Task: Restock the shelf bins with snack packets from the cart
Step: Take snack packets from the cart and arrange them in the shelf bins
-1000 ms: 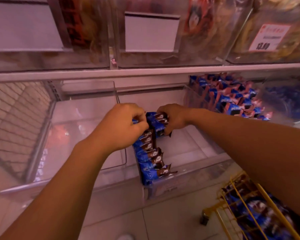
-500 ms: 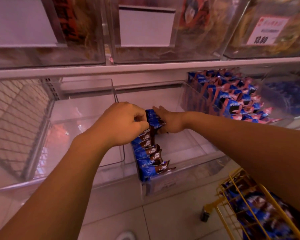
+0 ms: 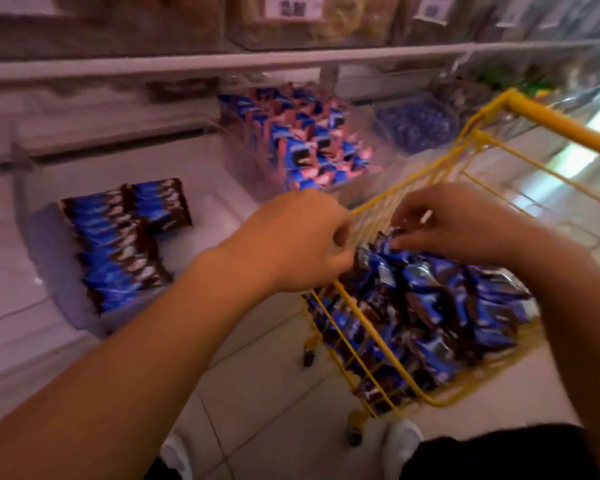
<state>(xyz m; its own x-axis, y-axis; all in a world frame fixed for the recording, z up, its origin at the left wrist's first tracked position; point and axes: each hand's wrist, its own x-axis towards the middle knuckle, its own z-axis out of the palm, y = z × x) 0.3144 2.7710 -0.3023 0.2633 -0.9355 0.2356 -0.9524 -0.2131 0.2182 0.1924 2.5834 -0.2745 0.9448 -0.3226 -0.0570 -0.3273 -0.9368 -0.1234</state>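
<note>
Over a pale tiled floor point(image 3: 278, 368) before clear shelf bins, both hands have left the bin for the yellow cart point(image 3: 392, 344) at 4 o'clock. The right hand point(image 3: 454, 223) pinches a packet atop the cart's blue packets point(image 3: 430, 299); the left hand point(image 3: 291, 244) is curled at the rim, its grasp unclear. At 9 o'clock the bin point(image 3: 45, 258) holds a packet row point(image 3: 118, 244).

Pale square floor tiles point(image 3: 274, 382) run under the shelving. Two white shoes point(image 3: 403, 445) stand on them at the bottom edge. White price labels point(image 3: 293, 6) hang blurred along the upper shelf.
</note>
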